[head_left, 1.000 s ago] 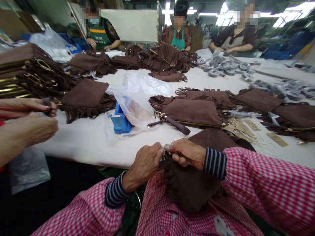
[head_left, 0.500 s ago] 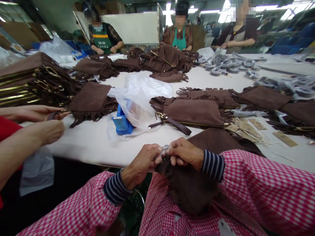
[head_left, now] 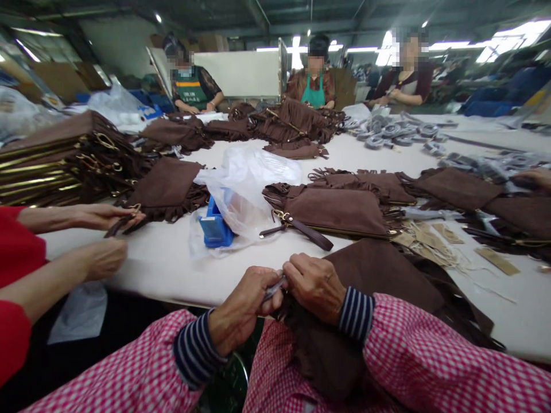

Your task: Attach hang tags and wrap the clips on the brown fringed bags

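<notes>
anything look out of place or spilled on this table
Nothing looks spilled or damaged. A bit messy, though: tan tags lie scattered with their pale strings tangled, and a crumpled plastic bag partly covers what looks like a blue tape dispenser.

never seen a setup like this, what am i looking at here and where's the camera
There's no machine: a person works with two bare hands, seen from a camera on their head, looking forward and down. The left hand pinches a greyish strip; the right hand is curled beside it, its grip hidden. Below is a brown fringed piece over the lap. On the white table lie brown bags, a blue holder partly under clear plastic, and tan tags. The red-sleeved arms belong to someone else.
</notes>
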Available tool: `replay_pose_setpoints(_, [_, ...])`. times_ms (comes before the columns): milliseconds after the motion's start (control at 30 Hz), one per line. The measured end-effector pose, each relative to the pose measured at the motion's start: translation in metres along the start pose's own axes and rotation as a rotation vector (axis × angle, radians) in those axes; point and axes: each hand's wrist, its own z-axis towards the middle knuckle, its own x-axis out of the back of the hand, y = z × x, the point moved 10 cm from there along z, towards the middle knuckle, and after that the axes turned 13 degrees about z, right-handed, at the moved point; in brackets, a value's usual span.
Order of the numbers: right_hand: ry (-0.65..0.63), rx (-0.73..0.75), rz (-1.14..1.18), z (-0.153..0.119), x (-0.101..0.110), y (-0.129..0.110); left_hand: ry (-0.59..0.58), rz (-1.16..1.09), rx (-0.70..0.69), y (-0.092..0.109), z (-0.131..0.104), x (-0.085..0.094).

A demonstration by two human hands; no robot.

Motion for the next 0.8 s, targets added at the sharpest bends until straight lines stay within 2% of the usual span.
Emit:
replay_pose_setpoints(100, [-0.001, 0.002, -0.035, 0.001, -0.007, 0.0, -0.018, -0.031, 0.022, -0.007, 0.001, -0.004])
replay_pose_setpoints(200, [-0.024, -0.006, -0.066, 0.003, -0.014, 0.002, -0.006, -0.028, -0.032, -0.002, 0.003, -0.002])
replay_pose_setpoints(300, [-0.064, -0.1, -0.022, 0.004, -0.021, 0.012, 0.038, 0.145, -0.102, 0.008, 0.009, 0.008])
replay_pose_setpoints(367, [-0.082, -0.203, 0.129, 0.003, -0.022, 0.025, 0.071, 0.386, -0.15, 0.015, 0.012, 0.016])
replay_pose_setpoints(467, [-0.11, -0.365, 0.54, 0.003, -0.02, 0.051, 0.137, 0.863, -0.305, 0.03, 0.009, 0.02])
replay_pose_setpoints(533, [-0.19, -0.435, 0.809, 0.006, -0.022, 0.065, 0.195, 1.182, -0.379, 0.036, 0.003, 0.019])
replay_pose_setpoints(600, [-0.317, -0.481, 1.0, 0.012, -0.027, 0.073, 0.234, 1.423, -0.392, 0.035, -0.001, 0.017])
replay_pose_setpoints(733, [-0.555, -0.584, 1.252, 0.022, -0.045, 0.078, 0.229, 1.625, -0.402, 0.031, -0.004, 0.012])
replay_pose_setpoints(800, [-0.618, -0.603, 1.317, 0.025, -0.053, 0.076, 0.229, 1.651, -0.421, 0.031, -0.005, 0.011])
